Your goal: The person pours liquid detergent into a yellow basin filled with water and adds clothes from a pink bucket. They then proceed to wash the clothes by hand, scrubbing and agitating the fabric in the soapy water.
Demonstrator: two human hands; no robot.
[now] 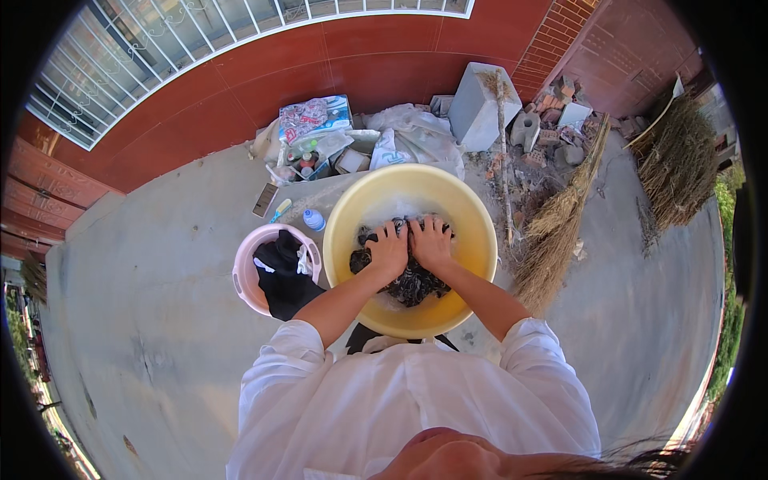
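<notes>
A large yellow plastic basin [474, 294] stands in front of me, with suds at its far inner side. In it lies a wet black garment with a white pattern [417, 287]. My left hand [389, 247] bears down on the cloth's left part, fingers bent into it. Right beside it, my right hand [432, 243] grips the cloth the same way. The undersides of both hands are hidden. Left of the basin sits a pink plastic tub [245, 273] holding black clothing [282, 285] with some white pieces; one black piece hangs over its near rim.
A blue-capped bottle [314, 219], a scrub brush [281, 210] and a dark flat rectangular object [264, 200] are on the concrete beyond the tub. Bags and bottles line the red wall [288, 60]. To the right are a twig broom [558, 234], a wooden pole [503, 162] and broken bricks [549, 132].
</notes>
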